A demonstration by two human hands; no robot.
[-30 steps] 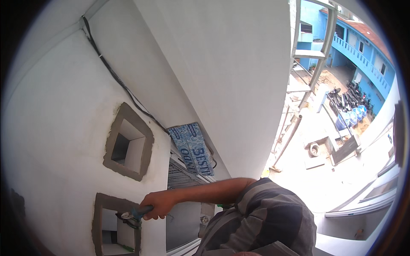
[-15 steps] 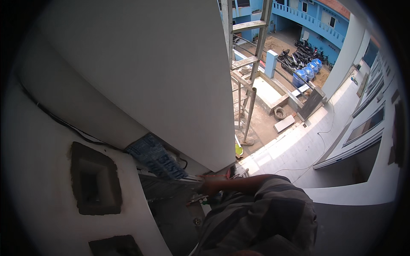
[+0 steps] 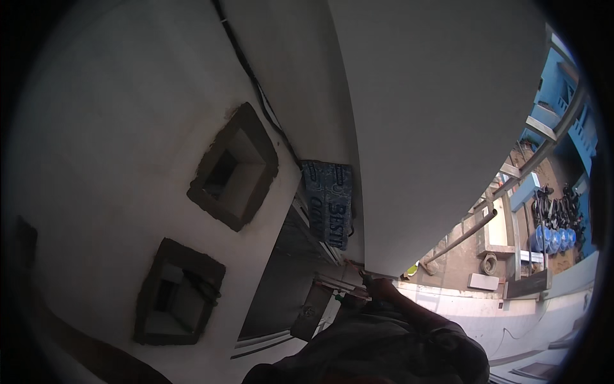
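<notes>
My right hand (image 3: 382, 289) is in shade below the tall grey-white panel, its fingers looking closed. A small dark thing sticks up at its fingers, too dim to name. Just past it lies a thin reddish piece (image 3: 353, 263). My left forearm (image 3: 105, 355) reaches out at the lower left along the pale wall (image 3: 96, 160). The left hand is lost in the dark rim, so its fingers cannot be made out. A blue printed sheet (image 3: 329, 205) hangs above the right hand, next to a black cable (image 3: 256, 86).
Two square openings with rough dark borders, an upper one (image 3: 236, 166) and a lower one (image 3: 179, 294), pierce the wall. At right stand a metal ladder-like frame (image 3: 540, 150) and a slanting pole (image 3: 464, 233). Far below are blue barrels (image 3: 553, 240) and parked motorbikes (image 3: 556, 208).
My view has swung left, so the wall openings and blue sheet sit further right. My left forearm has come into view at the lower left. The right hand stays near the panel's foot.
</notes>
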